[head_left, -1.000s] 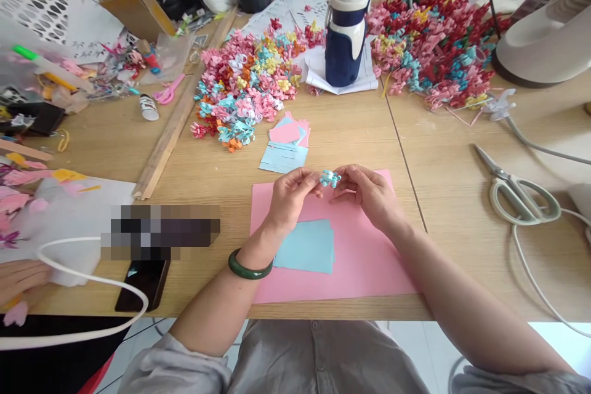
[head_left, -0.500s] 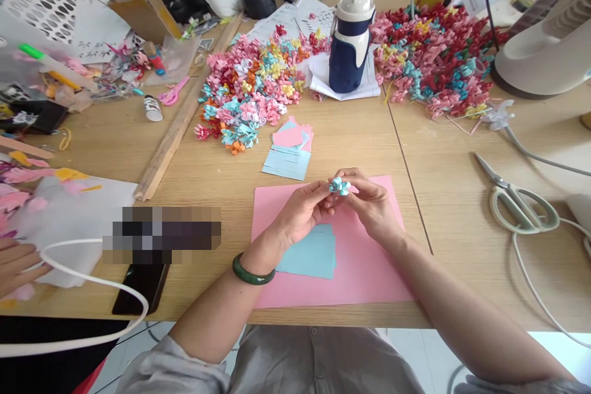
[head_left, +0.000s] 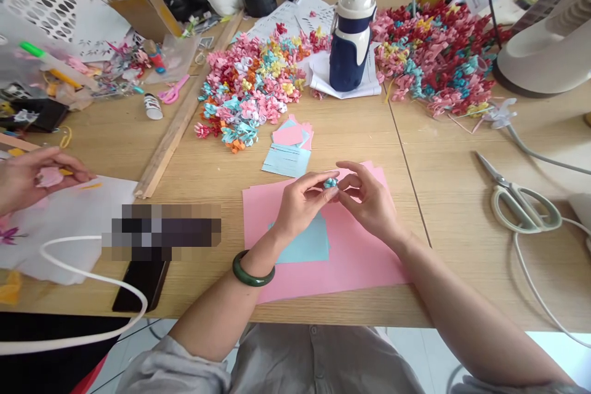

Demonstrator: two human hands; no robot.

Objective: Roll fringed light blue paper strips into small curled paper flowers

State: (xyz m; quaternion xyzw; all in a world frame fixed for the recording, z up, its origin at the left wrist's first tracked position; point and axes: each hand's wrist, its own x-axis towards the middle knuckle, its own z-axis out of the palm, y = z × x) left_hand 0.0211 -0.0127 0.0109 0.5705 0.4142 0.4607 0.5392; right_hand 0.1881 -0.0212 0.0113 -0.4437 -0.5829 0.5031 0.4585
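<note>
Plainly, left hand [head_left: 299,204] pinches blue curl [head_left: 330,183] near sheet's [head_left: 369,255] edge; right hand's [head_left: 370,208] grip unclear.

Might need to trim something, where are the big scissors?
In the head view, the big scissors lie on the right side of the table, right of the large pink sheet and the right hand, with a white cable close by.

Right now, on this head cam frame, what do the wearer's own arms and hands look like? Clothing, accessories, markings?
Left hand and right hand are both ungloved. A smooth, rounded dark green bangle circles the left wrist; the right wrist is bare. The grey sleeves leave both forearms uncovered. No cables attached.
</note>
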